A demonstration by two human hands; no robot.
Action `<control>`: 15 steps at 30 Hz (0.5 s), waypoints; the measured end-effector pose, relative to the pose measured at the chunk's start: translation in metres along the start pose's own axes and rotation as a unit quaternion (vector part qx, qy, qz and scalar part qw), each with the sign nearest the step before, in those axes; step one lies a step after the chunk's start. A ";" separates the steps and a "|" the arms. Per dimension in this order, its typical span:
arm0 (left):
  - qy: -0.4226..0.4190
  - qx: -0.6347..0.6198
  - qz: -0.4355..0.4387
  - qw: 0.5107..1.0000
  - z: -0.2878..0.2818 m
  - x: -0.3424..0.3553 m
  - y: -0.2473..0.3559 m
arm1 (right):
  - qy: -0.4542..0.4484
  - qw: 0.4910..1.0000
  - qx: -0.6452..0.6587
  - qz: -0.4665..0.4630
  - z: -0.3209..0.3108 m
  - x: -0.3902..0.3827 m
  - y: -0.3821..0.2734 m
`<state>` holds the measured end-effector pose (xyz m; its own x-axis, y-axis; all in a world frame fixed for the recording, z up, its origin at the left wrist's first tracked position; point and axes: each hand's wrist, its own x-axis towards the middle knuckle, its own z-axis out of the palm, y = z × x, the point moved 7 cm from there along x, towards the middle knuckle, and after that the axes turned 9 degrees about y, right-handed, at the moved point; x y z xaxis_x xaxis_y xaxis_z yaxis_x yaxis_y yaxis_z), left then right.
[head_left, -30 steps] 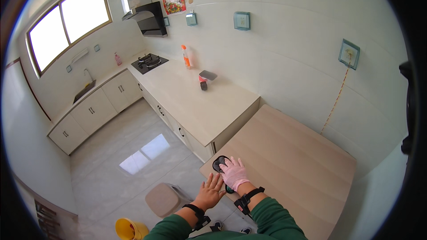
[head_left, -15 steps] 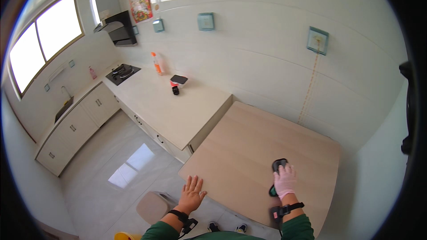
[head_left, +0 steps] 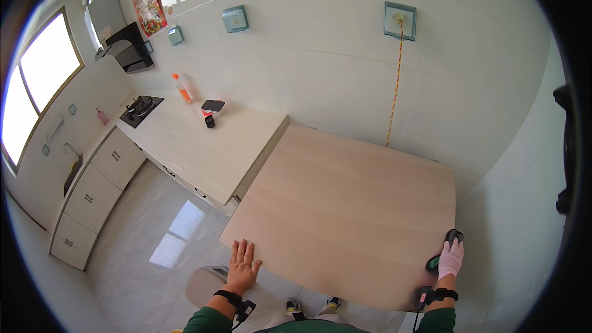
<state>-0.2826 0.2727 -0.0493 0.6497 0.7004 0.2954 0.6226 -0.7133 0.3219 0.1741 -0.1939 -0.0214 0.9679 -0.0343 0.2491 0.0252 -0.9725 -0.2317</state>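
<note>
A light wood-coloured table [head_left: 345,203] stands in front of me. Bare and flat, my left hand [head_left: 241,268] rests on the table's near left edge with its fingers apart. My right hand [head_left: 450,260], in a pink glove, is closed over a black oblong hand tool [head_left: 454,235] at the table's right edge. Green shows near the tool's lower end; the hand hides its middle, so whether it is a brush or a scrubber cannot be told. Both wrists wear black straps with small boxes.
A white counter [head_left: 228,160] adjoins the table at the left. On it are an orange spray bottle [head_left: 182,89], a black watch-like item [head_left: 209,122] and a gas hob [head_left: 142,111]. A stool [head_left: 202,287] stands by my left hand. A twisted cord [head_left: 394,92] hangs from a wall socket.
My right hand has carried the black tool rightward, from the table's middle right to its right edge. The left hand stays flat on the near left edge. The view has turned right.
</note>
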 end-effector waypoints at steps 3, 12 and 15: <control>0.009 0.000 0.010 1.000 0.002 0.001 -0.001 | -0.008 1.000 -0.006 -0.009 -0.003 -0.011 -0.001; -0.023 -0.055 0.012 0.998 0.000 0.007 -0.004 | -0.020 0.991 -0.048 -0.126 0.004 -0.094 -0.127; -0.034 -0.121 0.048 0.991 -0.006 -0.015 -0.031 | 0.006 0.983 -0.024 -0.182 0.015 -0.127 -0.190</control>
<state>-0.3138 0.2844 -0.0581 0.7332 0.6211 0.2771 0.4398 -0.7438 0.5033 0.0499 -0.0011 -0.0235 0.8942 0.3154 0.3176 0.3567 -0.9308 -0.0799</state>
